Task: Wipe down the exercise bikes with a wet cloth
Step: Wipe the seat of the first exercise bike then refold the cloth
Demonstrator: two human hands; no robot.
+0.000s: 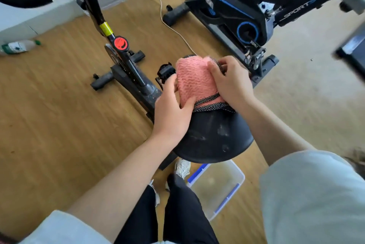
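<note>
A pink cloth is wrapped over the narrow nose of the black bike saddle in the middle of the view. My left hand grips the cloth's left side, thumb on top. My right hand grips the cloth's right side with curled fingers. The rear of the saddle is bare and shows dusty smears. The saddle's bike has a black frame, a red knob and black handlebars at upper left.
A second black and blue exercise bike stands at upper right, with a white cord on the wooden floor between the bikes. A clear plastic tub sits under the saddle by my feet. A plastic bottle lies at far left.
</note>
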